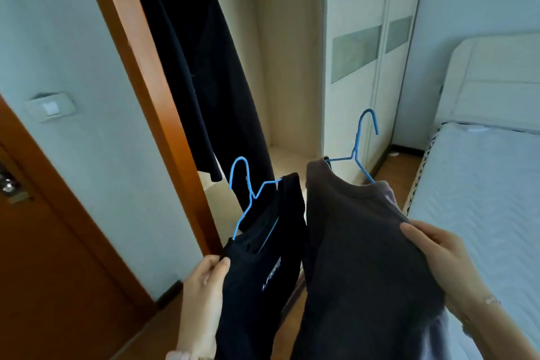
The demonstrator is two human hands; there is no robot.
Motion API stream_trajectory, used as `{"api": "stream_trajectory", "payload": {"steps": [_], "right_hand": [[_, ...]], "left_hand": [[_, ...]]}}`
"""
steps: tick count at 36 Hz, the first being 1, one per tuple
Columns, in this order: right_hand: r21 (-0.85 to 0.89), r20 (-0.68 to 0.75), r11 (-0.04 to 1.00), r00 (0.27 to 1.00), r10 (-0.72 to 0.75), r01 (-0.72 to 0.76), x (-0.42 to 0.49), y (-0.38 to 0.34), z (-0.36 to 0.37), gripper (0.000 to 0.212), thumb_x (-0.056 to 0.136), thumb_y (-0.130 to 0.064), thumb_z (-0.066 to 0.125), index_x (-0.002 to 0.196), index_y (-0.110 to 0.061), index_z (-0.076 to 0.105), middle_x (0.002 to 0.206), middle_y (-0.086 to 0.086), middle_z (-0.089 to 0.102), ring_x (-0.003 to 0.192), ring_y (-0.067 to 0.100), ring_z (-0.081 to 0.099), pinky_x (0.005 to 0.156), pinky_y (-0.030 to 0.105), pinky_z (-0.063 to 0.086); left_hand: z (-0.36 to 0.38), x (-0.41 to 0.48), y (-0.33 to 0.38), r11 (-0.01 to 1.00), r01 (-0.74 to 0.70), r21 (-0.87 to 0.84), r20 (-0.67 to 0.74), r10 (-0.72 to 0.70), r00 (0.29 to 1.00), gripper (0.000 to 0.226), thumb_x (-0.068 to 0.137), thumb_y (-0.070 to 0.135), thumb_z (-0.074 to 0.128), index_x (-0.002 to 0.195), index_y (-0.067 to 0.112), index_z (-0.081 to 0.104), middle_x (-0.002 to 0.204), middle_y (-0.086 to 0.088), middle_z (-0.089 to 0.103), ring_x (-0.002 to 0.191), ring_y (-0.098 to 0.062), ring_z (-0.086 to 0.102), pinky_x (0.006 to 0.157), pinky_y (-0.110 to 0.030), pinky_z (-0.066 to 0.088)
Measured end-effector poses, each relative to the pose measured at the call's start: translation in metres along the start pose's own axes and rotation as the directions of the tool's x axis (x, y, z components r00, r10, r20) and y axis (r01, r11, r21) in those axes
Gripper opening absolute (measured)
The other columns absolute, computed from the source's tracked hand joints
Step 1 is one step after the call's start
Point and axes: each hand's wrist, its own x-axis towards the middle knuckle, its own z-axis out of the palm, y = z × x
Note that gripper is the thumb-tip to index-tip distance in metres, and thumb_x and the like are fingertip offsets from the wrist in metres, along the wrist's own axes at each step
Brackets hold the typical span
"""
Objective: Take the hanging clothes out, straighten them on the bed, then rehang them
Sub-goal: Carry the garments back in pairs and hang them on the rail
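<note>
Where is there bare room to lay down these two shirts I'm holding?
The bed is bare from the headboard down to your right hand, which holds the grey shirt. Inside the wardrobe, the space right of the hanging black coat is open. Between your hands it is crowded: the black shirt in your left hand hangs beside the grey one.

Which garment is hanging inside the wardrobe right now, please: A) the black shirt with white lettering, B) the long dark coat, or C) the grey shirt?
B: the long dark coat hangs in the wardrobe, while the left hand grips the black shirt and the right hand the grey shirt.
</note>
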Motion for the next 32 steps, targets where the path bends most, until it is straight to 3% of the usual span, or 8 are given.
{"api": "stream_trajectory", "payload": {"steps": [4, 10, 14, 17, 20, 24, 28, 32], "right_hand": [[-0.021, -0.042, 1.0, 0.999, 0.003, -0.004, 0.039, 0.003, 0.026, 0.024, 0.093, -0.023, 0.053, 0.077, -0.033, 0.069, 0.066, -0.018, 0.07, 0.079, 0.011, 0.063, 0.062, 0.02, 0.044], [-0.04, -0.056, 0.998, 0.998, 0.04, -0.043, 0.113, -0.002, 0.062, 0.024, 0.093, -0.022, 0.053, 0.078, -0.029, 0.07, 0.062, -0.019, 0.07, 0.074, 0.011, 0.064, 0.059, 0.02, 0.043], [-0.026, -0.068, 0.999, 0.997, -0.029, 0.028, 0.168, -0.026, 0.075, 0.029, 0.092, -0.019, 0.055, 0.069, -0.033, 0.068, 0.058, -0.024, 0.067, 0.062, -0.001, 0.064, 0.055, 0.016, 0.042], [0.014, -0.051, 0.997, 0.996, -0.069, 0.07, 0.207, -0.049, 0.084, 0.037, 0.09, -0.015, 0.057, 0.062, -0.034, 0.072, 0.062, -0.017, 0.07, 0.058, -0.009, 0.062, 0.05, 0.006, 0.045], [0.059, -0.025, 0.994, 0.995, -0.094, 0.096, 0.242, -0.072, 0.095, 0.032, 0.091, -0.01, 0.055, 0.072, -0.027, 0.074, 0.068, -0.008, 0.074, 0.06, -0.002, 0.066, 0.051, 0.006, 0.046], [0.043, 0.02, 0.985, 0.986, -0.167, 0.166, 0.297, -0.098, 0.117, 0.037, 0.089, 0.003, 0.05, 0.074, -0.02, 0.074, 0.064, -0.006, 0.072, 0.055, -0.006, 0.061, 0.051, 0.004, 0.043], [0.045, 0.095, 0.975, 0.97, -0.222, 0.219, 0.342, -0.122, 0.143, 0.05, 0.088, 0.004, 0.049, 0.064, -0.031, 0.074, 0.074, 0.0, 0.074, 0.062, 0.001, 0.063, 0.057, 0.01, 0.045], [0.062, 0.157, 0.968, 0.955, -0.25, 0.243, 0.383, -0.144, 0.16, 0.049, 0.09, -0.002, 0.051, 0.066, -0.036, 0.076, 0.076, -0.003, 0.075, 0.068, 0.001, 0.066, 0.062, 0.011, 0.048]], "left_hand": [[0.027, 0.057, 0.003, 1.0, 0.021, 0.013, 0.074, -0.022, 0.997, 0.028, 0.096, 0.017, 0.057, 0.076, -0.002, 0.053, 0.08, -0.011, 0.055, 0.077, -0.026, 0.049, 0.074, -0.039, 0.033], [0.072, 0.154, 0.033, 0.999, 0.014, 0.029, 0.125, -0.018, 0.992, 0.027, 0.097, 0.014, 0.055, 0.074, 0.0, 0.055, 0.076, -0.014, 0.05, 0.076, -0.024, 0.046, 0.067, -0.03, 0.033], [0.101, 0.217, 0.072, 1.0, -0.002, 0.008, 0.153, 0.001, 0.988, 0.031, 0.097, 0.016, 0.054, 0.09, -0.014, 0.052, 0.084, -0.008, 0.053, 0.081, -0.025, 0.048, 0.075, -0.038, 0.037], [0.125, 0.26, 0.106, 0.999, -0.025, -0.046, 0.175, 0.032, 0.984, 0.024, 0.097, 0.016, 0.052, 0.08, 0.0, 0.059, 0.086, -0.009, 0.058, 0.087, -0.022, 0.054, 0.085, -0.038, 0.04], [0.147, 0.289, 0.146, 0.995, -0.059, -0.084, 0.206, 0.075, 0.976, 0.027, 0.099, 0.011, 0.05, 0.076, 0.018, 0.062, 0.084, 0.002, 0.063, 0.081, -0.011, 0.057, 0.079, -0.027, 0.044], [0.177, 0.339, 0.187, 0.987, -0.086, -0.139, 0.263, 0.121, 0.957, 0.029, 0.098, 0.006, 0.046, 0.083, 0.011, 0.071, 0.097, -0.013, 0.072, 0.103, -0.034, 0.065, 0.099, -0.045, 0.047], [0.209, 0.396, 0.221, 0.961, -0.081, -0.264, 0.199, 0.136, 0.971, 0.025, 0.097, 0.005, 0.047, 0.107, 0.001, 0.069, 0.117, -0.02, 0.067, 0.116, -0.036, 0.06, 0.109, -0.049, 0.042], [0.231, 0.441, 0.245, 0.942, -0.084, -0.325, 0.171, 0.146, 0.974, 0.024, 0.098, 0.004, 0.045, 0.09, 0.008, 0.068, 0.1, -0.013, 0.066, 0.106, -0.03, 0.059, 0.096, -0.038, 0.044]]}}
